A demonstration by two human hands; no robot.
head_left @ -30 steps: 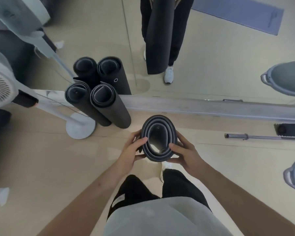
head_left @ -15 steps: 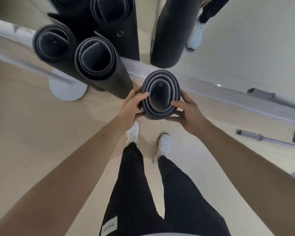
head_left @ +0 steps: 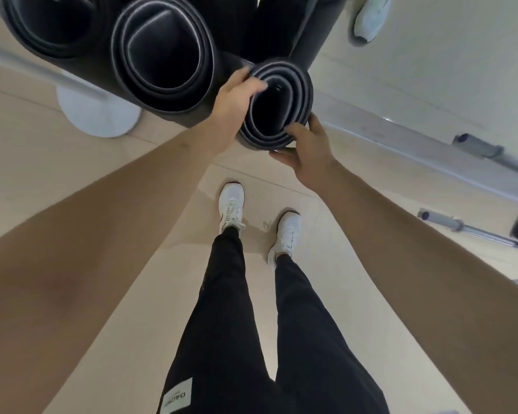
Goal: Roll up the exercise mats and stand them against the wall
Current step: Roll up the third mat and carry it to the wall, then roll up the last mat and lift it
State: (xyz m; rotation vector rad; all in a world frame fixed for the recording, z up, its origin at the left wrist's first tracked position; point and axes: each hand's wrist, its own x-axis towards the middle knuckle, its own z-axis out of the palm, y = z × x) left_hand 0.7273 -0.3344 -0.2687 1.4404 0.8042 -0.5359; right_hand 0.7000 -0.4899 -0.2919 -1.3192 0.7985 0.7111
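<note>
Your left hand [head_left: 234, 100] hooks its fingers over the rim of the rolled mat [head_left: 304, 94], and your right hand [head_left: 308, 150] cups its near side. The mat is now closer to the standing mats [head_left: 205, 55] than before.

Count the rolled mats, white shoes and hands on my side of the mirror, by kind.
Rolled mats: 3 (held mat, middle mat, left mat)
White shoes: 2 (left shoe, right shoe)
Hands: 2 (left hand, right hand)
Total: 7

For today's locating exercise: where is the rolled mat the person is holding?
In the head view, upper centre: the held mat is between the left hand and right hand, just right of the standing rolled mats by the wall.
</note>
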